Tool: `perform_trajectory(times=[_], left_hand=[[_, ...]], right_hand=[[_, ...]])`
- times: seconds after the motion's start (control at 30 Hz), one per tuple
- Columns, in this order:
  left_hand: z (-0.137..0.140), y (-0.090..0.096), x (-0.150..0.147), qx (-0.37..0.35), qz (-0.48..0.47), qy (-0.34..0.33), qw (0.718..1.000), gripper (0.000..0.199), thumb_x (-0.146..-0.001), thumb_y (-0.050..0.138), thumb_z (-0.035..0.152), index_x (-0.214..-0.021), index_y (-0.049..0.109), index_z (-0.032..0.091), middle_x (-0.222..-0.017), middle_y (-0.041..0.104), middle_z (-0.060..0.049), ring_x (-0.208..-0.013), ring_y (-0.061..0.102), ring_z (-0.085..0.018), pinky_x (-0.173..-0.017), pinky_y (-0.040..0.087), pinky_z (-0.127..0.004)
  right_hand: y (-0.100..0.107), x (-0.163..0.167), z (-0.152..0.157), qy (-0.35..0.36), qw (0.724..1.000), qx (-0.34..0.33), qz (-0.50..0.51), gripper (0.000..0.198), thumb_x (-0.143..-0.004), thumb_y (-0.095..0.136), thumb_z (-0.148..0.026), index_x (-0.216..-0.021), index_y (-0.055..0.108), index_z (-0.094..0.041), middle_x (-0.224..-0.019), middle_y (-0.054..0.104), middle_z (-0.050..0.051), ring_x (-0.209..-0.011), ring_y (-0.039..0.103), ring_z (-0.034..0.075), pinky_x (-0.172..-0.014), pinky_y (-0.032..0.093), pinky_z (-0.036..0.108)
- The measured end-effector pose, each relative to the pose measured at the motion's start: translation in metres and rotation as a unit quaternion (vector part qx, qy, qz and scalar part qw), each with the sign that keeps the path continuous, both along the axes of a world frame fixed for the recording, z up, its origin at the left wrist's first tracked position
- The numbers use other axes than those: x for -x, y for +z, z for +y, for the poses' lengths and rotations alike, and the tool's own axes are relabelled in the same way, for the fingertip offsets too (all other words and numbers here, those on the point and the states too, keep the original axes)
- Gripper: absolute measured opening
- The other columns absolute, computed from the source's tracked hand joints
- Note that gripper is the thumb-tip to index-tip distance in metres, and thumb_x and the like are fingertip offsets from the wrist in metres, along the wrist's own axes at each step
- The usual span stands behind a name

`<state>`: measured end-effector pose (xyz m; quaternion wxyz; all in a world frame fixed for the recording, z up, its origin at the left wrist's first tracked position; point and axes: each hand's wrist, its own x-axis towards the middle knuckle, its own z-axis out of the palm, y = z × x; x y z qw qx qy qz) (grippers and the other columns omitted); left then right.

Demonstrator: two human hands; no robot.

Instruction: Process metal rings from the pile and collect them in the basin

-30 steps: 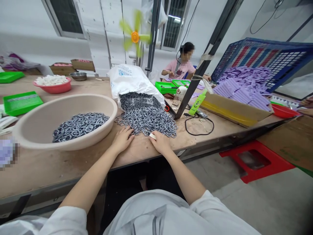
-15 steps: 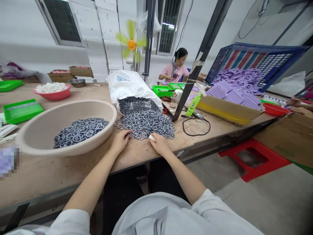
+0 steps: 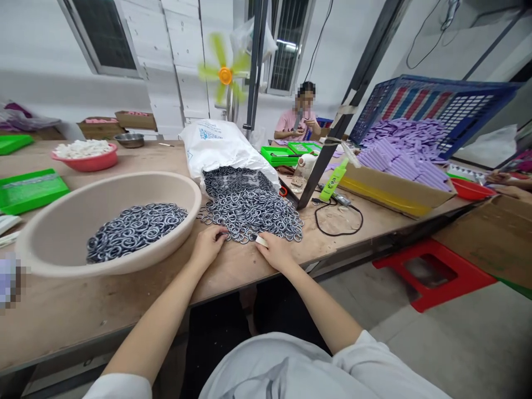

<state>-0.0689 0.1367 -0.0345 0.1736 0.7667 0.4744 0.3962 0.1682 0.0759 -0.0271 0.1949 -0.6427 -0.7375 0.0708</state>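
A heap of small grey rings (image 3: 253, 213) spills from the mouth of a white sack (image 3: 222, 144) onto the wooden table. At the heap's near left edge, my left hand (image 3: 208, 246) is closed, thumb and fingers pinching a grey ring mostly covered by the fingertips. My right hand (image 3: 275, 250) rests at the near right edge, closed around a small white-handled tool (image 3: 261, 240) with a dark tip pointing left at the rings. What kind of tool it is cannot be made out. Left of my left hand stands a large beige basin (image 3: 54, 233) partly filled with similar rings.
A slanted dark metal post (image 3: 328, 149) rises right of the heap, beside a green bottle (image 3: 333, 180) and a cable (image 3: 361, 220). Purple pieces fill a cardboard box (image 3: 390, 194). A co-worker (image 3: 305, 119) sits across the table. A red stool (image 3: 436, 277) stands at right.
The view has shifted slightly, so the basin appears lower and further left. Both my hands stay at the heap's near edge, with the white-handled tool still in the right one.
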Motion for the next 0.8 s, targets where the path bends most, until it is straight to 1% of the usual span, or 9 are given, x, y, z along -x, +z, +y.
perform_trajectory(times=[0.17, 0.3, 0.43, 0.53, 0.7, 0.8], left_hand=[[-0.0015, 0.0003, -0.0004, 0.007, -0.029, -0.008, 1.000, 0.014, -0.081, 0.062, 0.024, -0.089, 0.074, 0.020, -0.102, 0.076, -0.008, -0.098, 0.069, -0.024, -0.093, 0.054, -0.042], [-0.0050, 0.0021, 0.0004, 0.014, -0.031, -0.013, 0.999, 0.015, -0.081, 0.062, 0.027, -0.088, 0.073, 0.019, -0.105, 0.076, -0.009, -0.100, 0.069, -0.024, -0.091, 0.056, -0.041], [-0.0081, 0.0021, 0.0016, 0.026, -0.030, 0.009, 0.999, 0.022, -0.082, 0.058, 0.025, -0.095, 0.074, 0.019, -0.103, 0.077, -0.009, -0.093, 0.071, -0.023, -0.089, 0.057, -0.039], [-0.0083, 0.0009, 0.0021, 0.030, -0.026, 0.025, 0.999, 0.026, -0.083, 0.053, 0.022, -0.097, 0.075, 0.019, -0.103, 0.077, -0.007, -0.089, 0.072, -0.021, -0.089, 0.057, -0.038], [-0.0070, 0.0003, 0.0017, 0.025, -0.025, 0.030, 0.999, 0.025, -0.083, 0.055, 0.025, -0.095, 0.076, 0.020, -0.103, 0.078, -0.007, -0.087, 0.072, -0.022, -0.087, 0.057, -0.037], [-0.0070, 0.0005, 0.0012, 0.033, -0.031, 0.033, 0.998, 0.025, -0.083, 0.059, 0.031, -0.096, 0.077, 0.020, -0.099, 0.078, -0.007, -0.080, 0.072, -0.021, -0.081, 0.058, -0.036]], right_hand=[[0.0002, -0.0003, -0.0008, 0.000, 1.000, -0.005, 0.008, 0.018, -0.095, 0.055, -0.033, -0.107, 0.064, -0.024, -0.104, 0.073, 0.003, -0.093, 0.066, 0.020, -0.072, 0.037, 0.027], [0.0006, -0.0002, -0.0011, 0.002, 1.000, -0.008, 0.010, 0.019, -0.095, 0.054, -0.035, -0.106, 0.064, -0.023, -0.103, 0.073, 0.004, -0.091, 0.066, 0.021, -0.070, 0.036, 0.028], [0.0010, -0.0003, -0.0013, 0.005, 1.000, -0.007, 0.010, 0.018, -0.095, 0.055, -0.034, -0.103, 0.065, -0.023, -0.099, 0.073, 0.004, -0.089, 0.066, 0.021, -0.069, 0.035, 0.028], [0.0005, -0.0009, -0.0010, 0.009, 1.000, -0.008, 0.015, 0.018, -0.095, 0.055, -0.035, -0.104, 0.065, -0.023, -0.100, 0.073, 0.004, -0.090, 0.066, 0.020, -0.070, 0.036, 0.027], [-0.0012, -0.0033, -0.0010, 0.010, 1.000, -0.013, 0.027, 0.020, -0.095, 0.054, -0.033, -0.109, 0.065, -0.023, -0.108, 0.073, 0.004, -0.095, 0.066, 0.020, -0.074, 0.039, 0.028], [-0.0019, -0.0044, -0.0015, 0.013, 0.999, -0.012, 0.037, 0.020, -0.095, 0.055, -0.032, -0.110, 0.065, -0.024, -0.109, 0.073, 0.004, -0.097, 0.066, 0.020, -0.074, 0.039, 0.027]])
